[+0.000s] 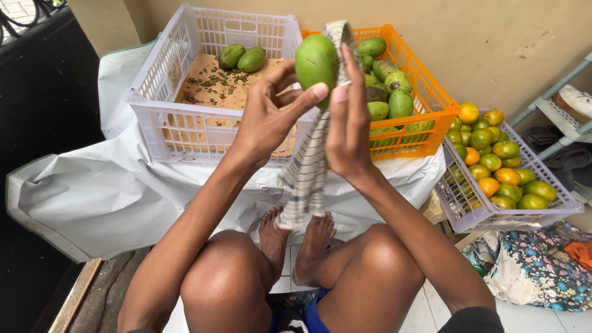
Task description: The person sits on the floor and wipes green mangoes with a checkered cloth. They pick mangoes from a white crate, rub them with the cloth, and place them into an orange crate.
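My left hand (pixel 266 115) holds a green mango (pixel 316 61) up in front of me, fingers wrapped around its lower side. Against the mango's right side my right hand (pixel 347 120) presses a white cloth with dark stripes (pixel 308 166). The cloth drapes over the fruit's top and hangs down between my hands toward my feet. Behind the mango stands a white plastic crate (pixel 161 86) holding two green mangoes (pixel 242 57) on brown paper with scattered bits of leaf. To its right an orange crate (pixel 431 102) holds several green mangoes (pixel 390 92).
A lilac basket (pixel 487 216) of green and orange citrus fruit sits at the right. The crates rest on a white sheet (pixel 92 191). A floral cloth (pixel 542 271) lies on the floor at lower right, a metal rack (pixel 555 105) stands beyond, and my knees and bare feet are below.
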